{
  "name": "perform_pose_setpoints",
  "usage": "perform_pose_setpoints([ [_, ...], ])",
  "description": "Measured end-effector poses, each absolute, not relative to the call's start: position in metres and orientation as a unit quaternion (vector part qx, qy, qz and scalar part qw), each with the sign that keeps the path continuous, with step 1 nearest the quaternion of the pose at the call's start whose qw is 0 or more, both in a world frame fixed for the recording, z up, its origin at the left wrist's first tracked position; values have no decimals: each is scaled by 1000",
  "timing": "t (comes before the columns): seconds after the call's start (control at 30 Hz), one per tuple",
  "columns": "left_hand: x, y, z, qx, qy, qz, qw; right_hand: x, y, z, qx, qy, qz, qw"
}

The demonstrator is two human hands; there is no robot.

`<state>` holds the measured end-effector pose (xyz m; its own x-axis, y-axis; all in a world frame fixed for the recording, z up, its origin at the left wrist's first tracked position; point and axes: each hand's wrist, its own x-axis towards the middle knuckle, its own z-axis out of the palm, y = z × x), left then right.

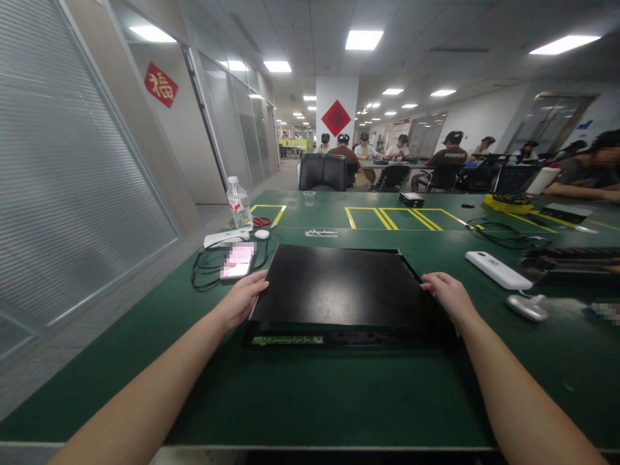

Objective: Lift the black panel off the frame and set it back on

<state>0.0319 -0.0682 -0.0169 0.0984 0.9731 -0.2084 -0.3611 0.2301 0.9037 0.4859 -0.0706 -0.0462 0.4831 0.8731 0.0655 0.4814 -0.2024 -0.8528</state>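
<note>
A thin, glossy black screen panel [334,287] lies over a black frame [378,340] on the green table [310,394]. Along the front of that frame a strip of green circuit board [287,340] shows below the panel's near edge. My left hand [245,298] grips the panel's left edge, thumb on top and fingers beneath. At the right edge my right hand [448,294] is closed, with its fingertips pinching the rim. How far its fingers also touch the frame underneath is hidden.
To the left are a phone [238,260] with cables, a water bottle [238,203] and red scissors [261,221]. A white power bank [498,270] and a computer mouse [527,307] lie right. Behind the panel sits a metal tool [321,232]. A person [595,171] sits at far right.
</note>
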Motion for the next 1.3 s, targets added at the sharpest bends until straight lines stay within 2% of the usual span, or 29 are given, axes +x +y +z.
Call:
perform_pose_setpoints([
  [0.4,27,-63,-29,376,420,505,654,473,-74,-39,-789,-513,122,316],
  [1.2,32,-65,-24,379,459,489,637,479,-71,-44,-795,-547,74,251],
  [1.3,33,-65,-23,380,464,487,635,480,-72,-44,-793,-542,83,267],
])
